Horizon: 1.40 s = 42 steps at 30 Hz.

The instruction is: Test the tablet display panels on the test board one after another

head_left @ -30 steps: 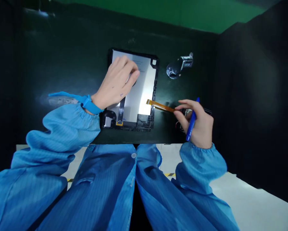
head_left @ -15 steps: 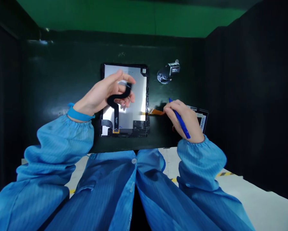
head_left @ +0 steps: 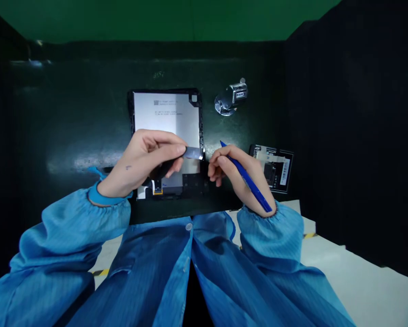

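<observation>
A tablet display panel [head_left: 166, 102], silver-backed in a black frame, lies flat on the dark table. My left hand [head_left: 149, 156] is closed over its lower half, thumb and finger pinching a black ribbon cable whose grey, shiny end [head_left: 193, 153] points right, at the panel's right edge. The cable's lower connector [head_left: 158, 188] shows near the panel's bottom; my hand hides the middle. Just right of the panel, my right hand [head_left: 240, 175] has a slim blue stick-like tool [head_left: 248, 179] lodged in its grip. Its fingertips are bent, near the cable end but apart from it.
A shiny metal holder on a round base [head_left: 231, 97] stands beyond my right hand. Right of that hand lies a black electronic part with a white label [head_left: 272, 168]. Dark side walls [head_left: 326, 113] flank the table, whose front edge is close to my body.
My left hand moved down and closed on the ribbon cable, bringing its end to the panel's right edge. My right hand moved left; the orange strip by its fingers no longer shows.
</observation>
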Tool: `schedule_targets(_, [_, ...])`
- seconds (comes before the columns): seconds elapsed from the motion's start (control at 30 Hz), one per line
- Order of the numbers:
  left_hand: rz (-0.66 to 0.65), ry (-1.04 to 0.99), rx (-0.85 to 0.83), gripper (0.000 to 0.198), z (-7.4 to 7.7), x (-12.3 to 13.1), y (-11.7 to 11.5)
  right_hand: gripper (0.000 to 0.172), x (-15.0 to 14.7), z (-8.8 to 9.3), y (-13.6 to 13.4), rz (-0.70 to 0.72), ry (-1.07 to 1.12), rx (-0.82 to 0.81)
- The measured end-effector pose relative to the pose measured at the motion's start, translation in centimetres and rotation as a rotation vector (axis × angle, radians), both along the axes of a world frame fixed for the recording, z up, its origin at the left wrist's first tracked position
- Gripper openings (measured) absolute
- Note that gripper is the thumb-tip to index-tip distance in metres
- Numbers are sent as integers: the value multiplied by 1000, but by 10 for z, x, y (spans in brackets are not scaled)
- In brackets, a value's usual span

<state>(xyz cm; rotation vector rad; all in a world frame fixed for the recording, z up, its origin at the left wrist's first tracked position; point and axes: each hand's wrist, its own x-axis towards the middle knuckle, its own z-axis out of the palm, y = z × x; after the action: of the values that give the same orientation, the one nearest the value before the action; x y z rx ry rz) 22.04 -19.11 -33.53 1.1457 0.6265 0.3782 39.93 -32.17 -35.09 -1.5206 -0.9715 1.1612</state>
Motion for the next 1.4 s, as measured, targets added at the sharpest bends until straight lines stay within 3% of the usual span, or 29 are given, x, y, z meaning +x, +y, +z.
schedule_targets(0.1, [19,3,96,9,-6,3,-10,10,-2,-2,1,-9,65,36])
schedule_targets(0.17, [28,-4,126,7,-8,4,-14,18,-1,-5,0,11,58,71])
schedule_targets(0.23, [44,-6,146,7,-9,5,-14,22,0,-7,-1,17,33,72])
schedule_targets(0.4, [94,-50,183,9,-10,2,-8,13,-7,-3,3,-21,95,20])
schedule_targets(0.6, [146,102,367,14,-12,-4,-6,20,-19,-1,10,43,165,57])
schedule_targets(0.8, [110,198,562,15,-2,2,-11,21,-19,-3,6,11,119,102])
schedule_targets(1.13, [56,209,568,15,0,8,-14,16,-22,-2,4,-44,-35,113])
schedule_targets(1.4, [92,280,610,16,-1,8,-16,16,-21,-1,3,-45,-108,117])
